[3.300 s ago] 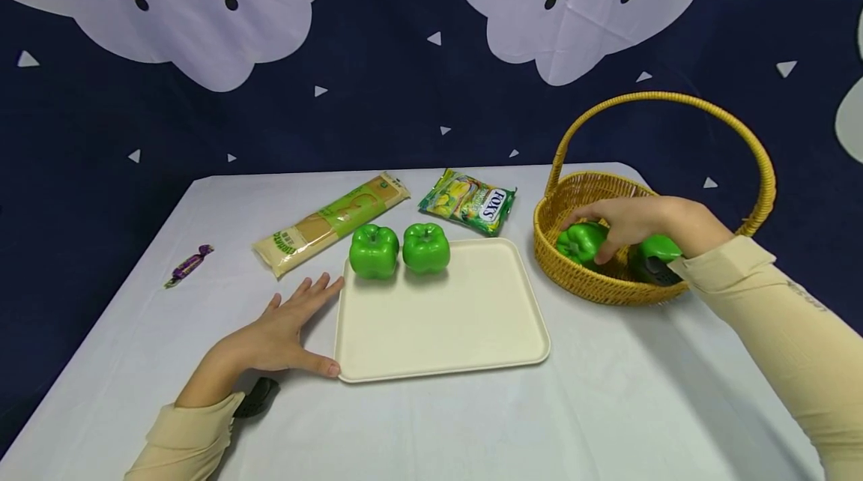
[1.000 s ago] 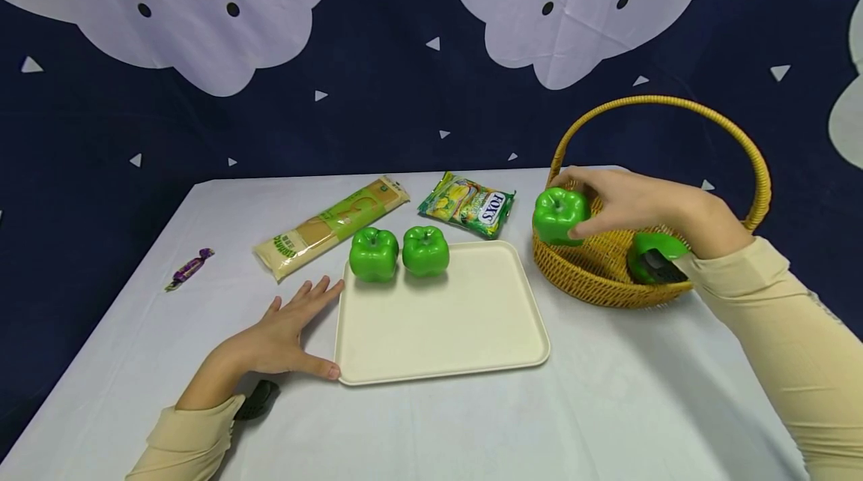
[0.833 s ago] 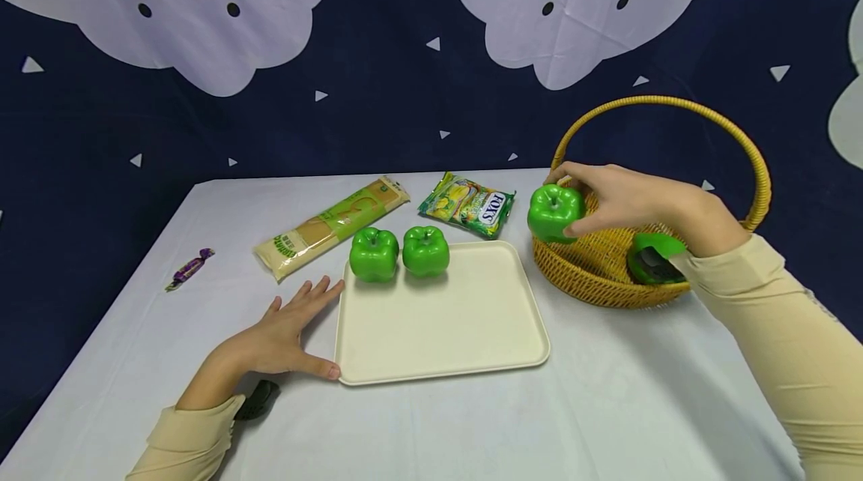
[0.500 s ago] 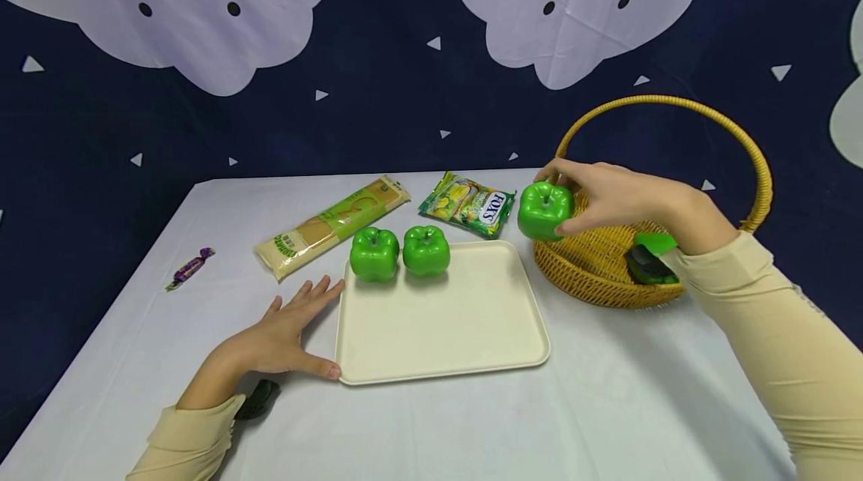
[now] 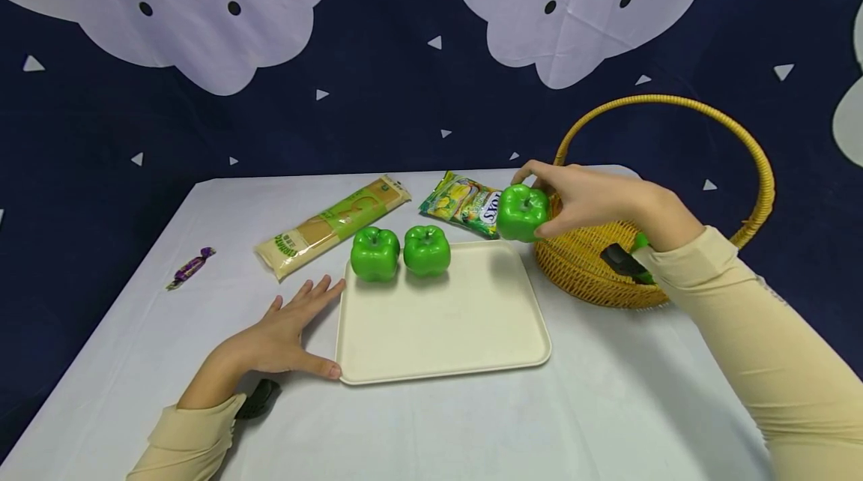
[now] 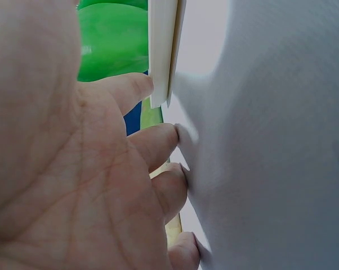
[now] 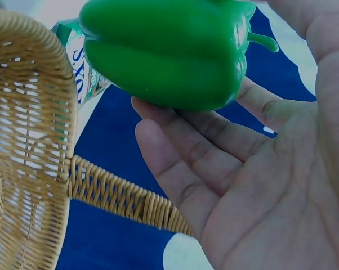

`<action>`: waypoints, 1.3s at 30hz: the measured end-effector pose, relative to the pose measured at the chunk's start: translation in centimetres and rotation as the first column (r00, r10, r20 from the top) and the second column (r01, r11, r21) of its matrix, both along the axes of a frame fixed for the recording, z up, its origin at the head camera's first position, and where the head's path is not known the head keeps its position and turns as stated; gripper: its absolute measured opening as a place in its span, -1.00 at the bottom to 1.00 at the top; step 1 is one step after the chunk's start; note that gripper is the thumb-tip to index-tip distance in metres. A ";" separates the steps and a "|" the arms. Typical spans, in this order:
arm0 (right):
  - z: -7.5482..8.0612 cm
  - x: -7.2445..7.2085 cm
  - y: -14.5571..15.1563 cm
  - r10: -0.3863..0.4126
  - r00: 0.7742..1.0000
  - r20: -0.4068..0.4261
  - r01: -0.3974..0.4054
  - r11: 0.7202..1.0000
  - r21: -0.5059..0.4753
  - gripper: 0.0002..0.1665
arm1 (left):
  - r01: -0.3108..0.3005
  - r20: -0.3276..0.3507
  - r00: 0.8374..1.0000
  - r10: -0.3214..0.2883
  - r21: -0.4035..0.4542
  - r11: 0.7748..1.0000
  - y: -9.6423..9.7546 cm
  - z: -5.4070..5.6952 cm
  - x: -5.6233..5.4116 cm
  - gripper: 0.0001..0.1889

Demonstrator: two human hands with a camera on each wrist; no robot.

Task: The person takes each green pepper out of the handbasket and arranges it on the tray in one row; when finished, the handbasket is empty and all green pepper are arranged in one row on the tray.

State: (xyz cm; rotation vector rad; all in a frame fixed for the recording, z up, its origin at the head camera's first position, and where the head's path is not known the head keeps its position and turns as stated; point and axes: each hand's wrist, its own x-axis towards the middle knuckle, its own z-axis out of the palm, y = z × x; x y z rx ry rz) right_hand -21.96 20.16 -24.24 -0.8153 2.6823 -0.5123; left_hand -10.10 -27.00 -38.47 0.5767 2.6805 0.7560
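Note:
My right hand [image 5: 586, 195] grips a green bell pepper [image 5: 522, 213] between thumb and fingers, held in the air above the tray's far right corner. In the right wrist view the same bell pepper [image 7: 164, 53] lies against the fingers, its stem toward the palm. My left hand [image 5: 283, 335] rests on the table with fingers spread, thumb and index fingertip touching the left edge of the cream tray [image 5: 445, 331]. Two green bell peppers, one at the far left corner [image 5: 374, 254] and its neighbour [image 5: 427, 250], sit on the tray. Another green pepper [image 5: 643, 275] in the basket is mostly hidden by my right wrist.
A wicker basket [image 5: 573, 271] with a tall arched handle stands right of the tray. Behind the tray lie a long noodle-like packet [image 5: 333, 225] and a green FOX'S bag [image 5: 461, 200], partly covered by the held pepper. A purple wrapped candy [image 5: 191, 267] lies far left.
My right hand has taken the pepper up out of the basket and carried it left, past the rim to the tray's far right corner. My left hand has stayed in place.

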 end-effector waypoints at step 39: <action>-3.8 -2.4 -5.1 0.176 0.980 0.091 -0.181 0.982 0.055 -0.07 | -0.020 0.015 1.000 0.020 -0.002 1.000 0.1 0.0 -0.1 0.44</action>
